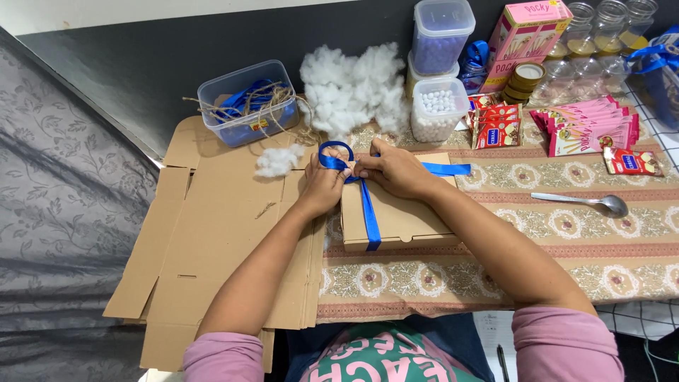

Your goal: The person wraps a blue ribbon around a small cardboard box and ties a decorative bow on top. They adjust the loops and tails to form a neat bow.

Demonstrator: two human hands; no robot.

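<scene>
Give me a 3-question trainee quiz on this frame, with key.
1. True or false: the blue ribbon runs over the box.
2. What lies to the right of the box: A spoon, B scissors, C knife?
3. Which hand pinches the ribbon's loop?

Key: 1 true. 2 A. 3 the left hand; the right hand presses at the knot on the box.

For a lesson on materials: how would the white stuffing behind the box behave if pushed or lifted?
The stuffing looks airy and wispy, so probably very light and squashy. A tuft lies apart, so it likely tears easily.
</scene>
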